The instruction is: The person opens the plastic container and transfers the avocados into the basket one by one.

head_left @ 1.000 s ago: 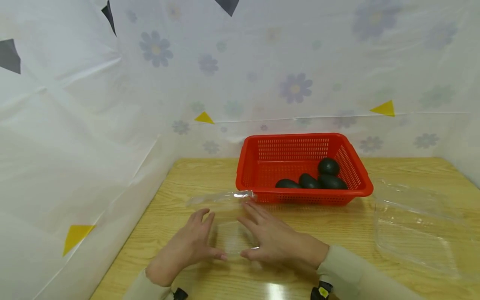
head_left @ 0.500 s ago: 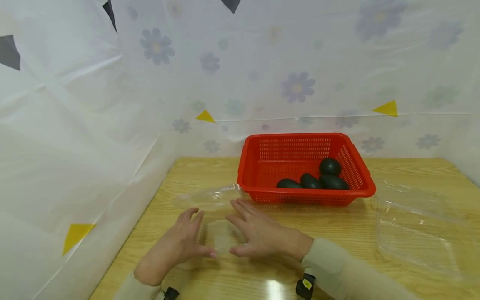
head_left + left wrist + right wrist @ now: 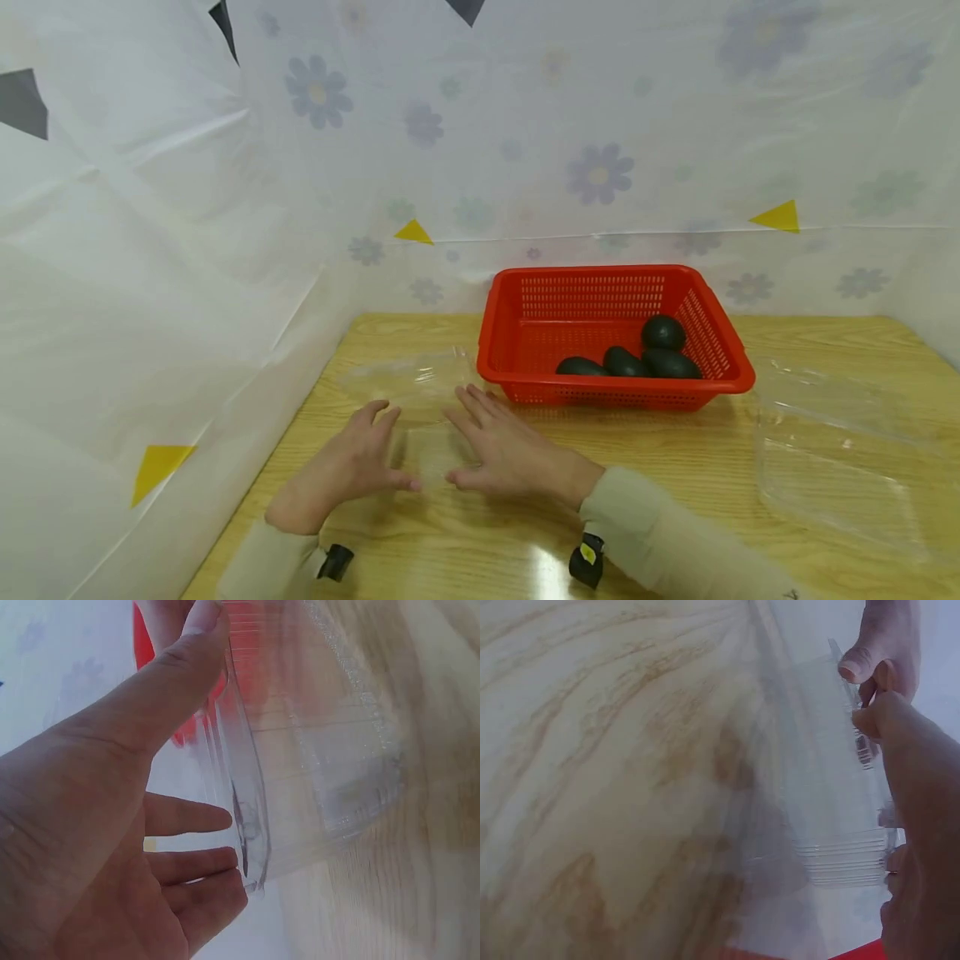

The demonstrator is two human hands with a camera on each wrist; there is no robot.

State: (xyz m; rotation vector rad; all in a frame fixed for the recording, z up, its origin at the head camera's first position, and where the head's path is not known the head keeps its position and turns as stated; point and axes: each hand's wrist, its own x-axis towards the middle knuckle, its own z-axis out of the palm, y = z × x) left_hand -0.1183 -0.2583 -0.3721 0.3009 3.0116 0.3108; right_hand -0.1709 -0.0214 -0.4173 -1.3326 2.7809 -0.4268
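A clear plastic clamshell box (image 3: pixel 433 454) lies on the table, its lid (image 3: pixel 408 375) folded back on the far side. On its left is my left hand (image 3: pixel 345 467); the left wrist view has the thumb (image 3: pixel 169 686) over the rim and fingertips against the same edge lower down. My right hand (image 3: pixel 517 454) holds the opposite side, with thumb and fingers at the rim in the right wrist view. Both hands span the box between thumb and fingers. Nothing shows inside the box (image 3: pixel 821 787). The clear plastic makes its exact edges hard to see.
Behind the right hand stands a red plastic basket (image 3: pixel 622 386) with several dark green avocados (image 3: pixel 663 333) towards its right. A second clear plastic clamshell (image 3: pixel 836 475) lies at the right of the wooden table (image 3: pixel 420 550). White sheeting (image 3: pixel 450 192) encloses the back and sides.
Both hands and the clamshell box between them have moved left and slightly away from me. The lid has shifted with them, clear of the basket's front left corner. Basket and avocados stay put.
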